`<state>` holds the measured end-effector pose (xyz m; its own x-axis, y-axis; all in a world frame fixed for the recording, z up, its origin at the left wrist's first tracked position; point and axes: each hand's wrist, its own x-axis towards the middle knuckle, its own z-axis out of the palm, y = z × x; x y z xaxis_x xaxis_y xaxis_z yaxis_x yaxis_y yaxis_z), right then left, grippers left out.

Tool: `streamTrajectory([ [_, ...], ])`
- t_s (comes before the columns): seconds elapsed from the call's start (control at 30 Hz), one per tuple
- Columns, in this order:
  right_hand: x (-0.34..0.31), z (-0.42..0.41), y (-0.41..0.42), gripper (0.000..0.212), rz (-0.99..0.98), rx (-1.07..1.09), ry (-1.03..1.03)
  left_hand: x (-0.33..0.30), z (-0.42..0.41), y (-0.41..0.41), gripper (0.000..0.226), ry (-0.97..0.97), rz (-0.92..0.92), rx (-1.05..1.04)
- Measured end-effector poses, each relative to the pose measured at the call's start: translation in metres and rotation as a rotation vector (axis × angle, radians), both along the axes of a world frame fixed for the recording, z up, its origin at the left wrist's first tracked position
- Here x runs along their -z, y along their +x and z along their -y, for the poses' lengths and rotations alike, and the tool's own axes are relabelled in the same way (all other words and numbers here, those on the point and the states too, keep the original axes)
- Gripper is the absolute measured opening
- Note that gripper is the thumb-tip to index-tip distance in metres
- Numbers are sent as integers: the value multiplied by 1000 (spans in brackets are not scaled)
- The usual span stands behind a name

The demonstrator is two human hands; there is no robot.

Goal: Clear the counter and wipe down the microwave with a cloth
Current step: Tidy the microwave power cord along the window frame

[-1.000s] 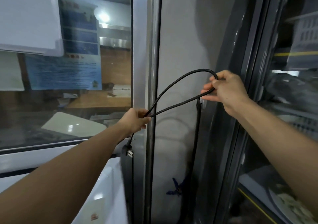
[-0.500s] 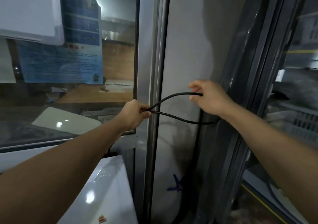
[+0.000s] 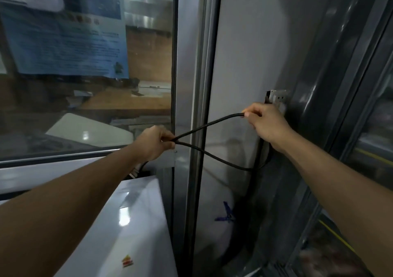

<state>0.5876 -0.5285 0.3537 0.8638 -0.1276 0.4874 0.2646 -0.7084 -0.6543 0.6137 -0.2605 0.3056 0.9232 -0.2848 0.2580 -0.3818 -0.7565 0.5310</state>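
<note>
Black power cord doubled into loop, apparently being coiled clear of cleaning. Left hand pinches both strands left of wall socket; right hand grips upper strand just below socket. White microwave lower left. Versus earlier: loop flatter, right hand lower.

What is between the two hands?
A black cord stretches between the left hand and right hand, crossing the metal frame, in the head view.
</note>
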Motion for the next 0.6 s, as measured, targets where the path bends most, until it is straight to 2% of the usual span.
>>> streamTrajectory([
  [0.1,21,-2,9,22,-46,99,-182,3,-5,7,18,13,18,-18],
  [0.2,33,-29,11,37,-93,-25,-397,3,-5,11,18,37,10,-12],
  [0.3,45,-69,13,24,-62,-116,-528,5,-4,12,18,37,8,-6],
  [0.47,52,-81,25,16,-115,-155,-188,14,-5,15,16,21,29,-5],
  [0.6,64,-71,31,14,-129,-153,-109,29,-13,18,13,65,-2,-55],
])
